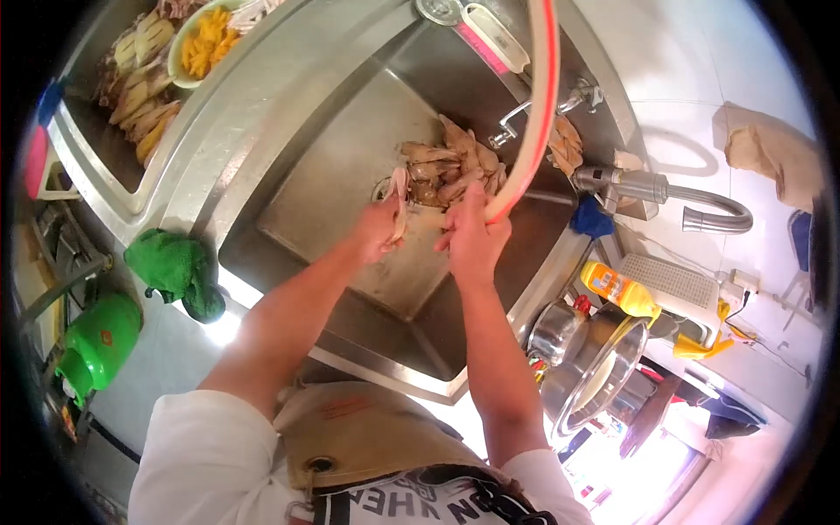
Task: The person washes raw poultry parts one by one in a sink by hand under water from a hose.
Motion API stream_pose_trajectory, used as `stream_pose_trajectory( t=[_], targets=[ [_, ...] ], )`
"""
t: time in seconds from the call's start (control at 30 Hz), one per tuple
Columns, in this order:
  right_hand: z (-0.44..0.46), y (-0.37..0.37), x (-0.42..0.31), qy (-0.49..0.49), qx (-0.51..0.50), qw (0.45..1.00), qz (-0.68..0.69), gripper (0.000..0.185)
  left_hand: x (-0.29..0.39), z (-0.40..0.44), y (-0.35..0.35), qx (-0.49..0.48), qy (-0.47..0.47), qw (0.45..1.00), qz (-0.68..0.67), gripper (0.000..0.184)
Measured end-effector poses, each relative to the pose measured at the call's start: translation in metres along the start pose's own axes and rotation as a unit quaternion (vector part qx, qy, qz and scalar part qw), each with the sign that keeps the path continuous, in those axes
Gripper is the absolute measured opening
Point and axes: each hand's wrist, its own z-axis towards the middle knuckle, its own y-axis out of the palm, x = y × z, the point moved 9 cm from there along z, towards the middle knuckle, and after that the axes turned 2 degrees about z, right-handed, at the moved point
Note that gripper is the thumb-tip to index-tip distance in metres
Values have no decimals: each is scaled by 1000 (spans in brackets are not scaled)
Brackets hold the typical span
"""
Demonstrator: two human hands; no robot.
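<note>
Over the steel sink, my left hand is closed on a pale, pinkish piece of raw meat, which looks like poultry. My right hand grips the end of a pale hose with a red stripe, which arches down from above. The hose's mouth is hidden by my fingers. Just beyond both hands, a heap of raw, brownish poultry pieces lies on the sink floor. The drain shows partly behind the held piece.
A second basin at upper left holds more raw poultry and a bowl of yellow pieces. Taps line the right edge. A green cloth hangs at the left rim. A yellow bottle and metal bowls stand at right.
</note>
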Motion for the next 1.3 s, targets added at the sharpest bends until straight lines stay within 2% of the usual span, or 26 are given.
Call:
stream_pose_trajectory(
  t=[0.07,0.1,0.17,0.23,0.3,0.37,0.4,0.5,0.6,0.63,0.73,0.77,0.87,1.0,1.13,1.17,1.23,1.3],
  targets=[
    [5,-3,16,-10,15,1000,6,42,1,-1,6,19,32,999,-8,23],
    [2,6,22,-5,-14,999,-30,42,1,2,8,22,57,998,5,23],
    [-1,2,15,-3,-8,1000,-10,42,2,9,9,27,120,991,46,25],
    [-6,0,-4,-21,27,999,19,42,0,14,7,6,150,988,19,28],
    [-10,14,12,1,-40,999,-5,43,-6,17,1,-13,117,991,-63,30],
    [-18,18,12,5,-86,996,-18,44,-12,17,-9,30,51,992,-115,30],
    [-17,11,6,-2,-56,998,-9,45,-15,12,-14,69,10,988,-136,30],
    [-13,-3,14,1,-2,1000,-20,43,2,-13,1,61,15,983,-173,26],
    [-15,8,23,-38,-62,996,-43,42,13,-17,6,95,44,987,-119,18],
    [-13,-1,19,-11,-21,999,-29,41,16,-21,9,95,43,991,-84,15],
    [-9,-3,21,-14,-18,1000,-9,42,26,-32,12,93,70,993,0,10],
    [-12,3,24,-51,-58,997,-18,43,27,-31,16,85,94,992,14,10],
    [-13,-12,8,-40,-15,998,-46,43,14,-8,22,17,146,989,31,18],
    [-4,-20,2,-1,36,999,-2,46,1,1,23,-1,105,993,48,22],
    [14,-2,7,-75,-17,997,-15,43,4,-12,36,3,112,985,128,15],
    [19,1,11,-86,-20,996,3,43,23,-37,52,-13,110,980,165,13],
    [27,-1,25,-64,4,998,11,45,29,-51,59,-32,83,979,186,13],
    [33,-5,36,-57,19,998,25,45,18,-50,56,-41,39,987,150,17]
  ],
)
